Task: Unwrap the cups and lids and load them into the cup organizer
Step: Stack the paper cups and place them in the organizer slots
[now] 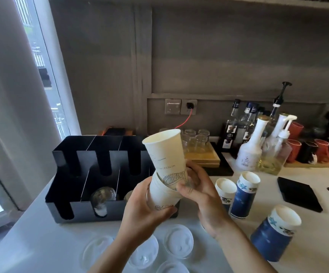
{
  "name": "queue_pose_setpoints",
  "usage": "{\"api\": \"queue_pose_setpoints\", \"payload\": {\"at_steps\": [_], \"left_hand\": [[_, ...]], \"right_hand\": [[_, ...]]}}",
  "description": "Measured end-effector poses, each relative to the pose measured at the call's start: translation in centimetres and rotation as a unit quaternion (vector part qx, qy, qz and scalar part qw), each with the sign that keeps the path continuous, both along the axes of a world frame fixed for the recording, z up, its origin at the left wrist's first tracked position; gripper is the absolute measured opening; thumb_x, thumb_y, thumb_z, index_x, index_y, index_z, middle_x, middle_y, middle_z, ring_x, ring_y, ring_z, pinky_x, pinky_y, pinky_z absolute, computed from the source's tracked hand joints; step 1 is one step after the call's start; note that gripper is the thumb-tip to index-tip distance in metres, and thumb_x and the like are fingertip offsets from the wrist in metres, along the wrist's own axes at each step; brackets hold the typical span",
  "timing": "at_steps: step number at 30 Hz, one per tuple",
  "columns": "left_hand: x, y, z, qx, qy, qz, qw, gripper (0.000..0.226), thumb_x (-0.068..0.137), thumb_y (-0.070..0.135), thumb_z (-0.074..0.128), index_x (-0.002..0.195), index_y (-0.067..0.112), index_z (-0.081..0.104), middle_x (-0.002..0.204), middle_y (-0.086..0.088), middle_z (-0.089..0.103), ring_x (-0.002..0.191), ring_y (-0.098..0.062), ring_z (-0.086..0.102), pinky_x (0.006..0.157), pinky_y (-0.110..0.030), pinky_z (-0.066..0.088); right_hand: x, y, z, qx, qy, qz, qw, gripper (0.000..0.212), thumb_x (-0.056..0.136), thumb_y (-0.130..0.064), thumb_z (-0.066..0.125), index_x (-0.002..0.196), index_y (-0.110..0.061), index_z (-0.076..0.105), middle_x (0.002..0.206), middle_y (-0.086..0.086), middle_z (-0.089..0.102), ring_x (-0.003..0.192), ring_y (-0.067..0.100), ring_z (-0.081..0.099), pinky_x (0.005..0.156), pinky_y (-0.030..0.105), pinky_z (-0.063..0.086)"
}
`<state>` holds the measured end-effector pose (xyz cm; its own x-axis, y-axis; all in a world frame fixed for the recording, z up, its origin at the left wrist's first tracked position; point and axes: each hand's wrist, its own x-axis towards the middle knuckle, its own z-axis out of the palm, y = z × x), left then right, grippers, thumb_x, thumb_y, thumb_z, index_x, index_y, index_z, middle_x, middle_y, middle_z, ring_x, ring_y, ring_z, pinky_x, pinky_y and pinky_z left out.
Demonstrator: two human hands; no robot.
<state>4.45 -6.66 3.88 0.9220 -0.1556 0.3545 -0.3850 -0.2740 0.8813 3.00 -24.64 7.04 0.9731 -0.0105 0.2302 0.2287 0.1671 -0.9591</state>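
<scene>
A stack of white paper cups (166, 154) is tilted in the air, mouth up and away, in front of the black cup organizer (76, 209). My left hand (145, 205) grips the lower end of the stack. My right hand (197, 186) pinches the clear wrapping around the stack's middle. Clear cups (101, 196) lie in the organizer's front middle slot. Three stacks of blue-and-white paper cups (244, 196) stand upside down on the counter to the right. Several clear lids (178, 241) lie on the counter near me.
Behind the organizer are glasses (196, 138) on a wooden tray. Syrup bottles and pump bottles (250, 146) stand at the back right, with red and black cups (295, 148) beyond. Black mats (297, 194) lie at the right. A window is at the left.
</scene>
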Motion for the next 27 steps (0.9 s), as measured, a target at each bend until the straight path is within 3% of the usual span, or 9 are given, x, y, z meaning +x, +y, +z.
{"api": "queue_pose_setpoints", "payload": {"at_steps": [3,7,9,12,16,21,24,27], "left_hand": [[0.1,0.3,-0.2,0.026,-0.034,0.013,0.999,0.078,0.056,0.040,0.093,0.123,0.052,0.055,0.117,0.020,0.063,0.110,-0.008,0.063,0.086,-0.037,0.056],[0.3,0.5,-0.6,0.050,-0.051,0.024,0.997,0.083,0.055,0.040,0.093,0.127,0.052,0.053,0.119,0.024,0.059,0.113,-0.007,0.060,0.090,-0.035,0.054],[0.3,0.4,-0.7,0.052,-0.054,0.026,0.997,0.085,0.054,0.040,0.093,0.128,0.052,0.052,0.118,0.025,0.059,0.112,-0.005,0.060,0.090,-0.032,0.053],[0.3,0.3,-0.8,0.059,-0.061,0.026,0.996,0.085,0.055,0.039,0.092,0.129,0.052,0.052,0.117,0.027,0.056,0.112,-0.002,0.059,0.088,-0.026,0.049],[0.5,0.3,-0.8,0.060,-0.059,0.029,0.996,0.085,0.056,0.038,0.093,0.130,0.049,0.053,0.116,0.025,0.057,0.111,-0.002,0.059,0.088,-0.027,0.050],[0.8,-0.3,-0.6,0.029,-0.045,0.011,0.999,0.082,0.056,0.039,0.090,0.130,0.043,0.056,0.119,0.022,0.060,0.114,-0.006,0.059,0.091,-0.036,0.053],[0.9,-0.8,-0.4,0.004,-0.029,0.001,1.000,0.077,0.055,0.039,0.088,0.126,0.043,0.058,0.116,0.020,0.063,0.110,-0.008,0.062,0.087,-0.046,0.057],[1.0,-1.0,-0.6,0.005,-0.032,-0.003,0.999,0.080,0.053,0.039,0.088,0.126,0.046,0.057,0.116,0.022,0.062,0.111,-0.005,0.060,0.088,-0.043,0.056]], "right_hand": [[0.0,-0.5,0.9,-0.012,-0.028,0.015,0.999,0.087,0.071,-0.026,0.083,0.145,-0.039,0.039,0.143,-0.001,0.057,0.131,0.016,0.054,0.097,0.032,0.045],[0.6,-0.6,3.3,-0.042,-0.073,-0.024,0.996,0.093,0.070,-0.057,0.081,0.148,-0.051,0.031,0.149,-0.006,0.048,0.132,0.005,0.050,0.095,0.021,0.048],[1.2,-0.6,4.0,-0.069,-0.086,-0.039,0.993,0.096,0.068,-0.063,0.080,0.148,-0.050,0.029,0.149,-0.006,0.049,0.133,0.009,0.050,0.102,0.031,0.045],[1.8,-0.7,4.2,-0.115,-0.092,-0.052,0.988,0.094,0.067,-0.058,0.083,0.148,-0.045,0.035,0.141,-0.010,0.057,0.128,0.012,0.056,0.103,0.035,0.047],[1.9,-1.0,3.3,-0.124,-0.098,-0.098,0.983,0.078,0.068,-0.046,0.087,0.136,-0.034,0.052,0.128,-0.005,0.067,0.117,0.018,0.064,0.097,0.040,0.054],[1.0,-0.9,2.1,-0.073,-0.099,-0.135,0.983,0.090,0.066,-0.039,0.090,0.142,-0.036,0.042,0.124,-0.007,0.068,0.113,0.016,0.066,0.086,0.026,0.056],[0.3,-0.9,1.3,-0.101,-0.094,-0.107,0.985,0.095,0.068,-0.030,0.089,0.146,-0.042,0.035,0.133,-0.008,0.063,0.124,0.015,0.059,0.098,0.034,0.053],[-0.3,-1.6,2.0,-0.138,-0.082,-0.075,0.984,0.098,0.066,-0.044,0.087,0.147,-0.048,0.032,0.145,-0.015,0.049,0.132,0.009,0.050,0.109,0.040,0.044]]}}
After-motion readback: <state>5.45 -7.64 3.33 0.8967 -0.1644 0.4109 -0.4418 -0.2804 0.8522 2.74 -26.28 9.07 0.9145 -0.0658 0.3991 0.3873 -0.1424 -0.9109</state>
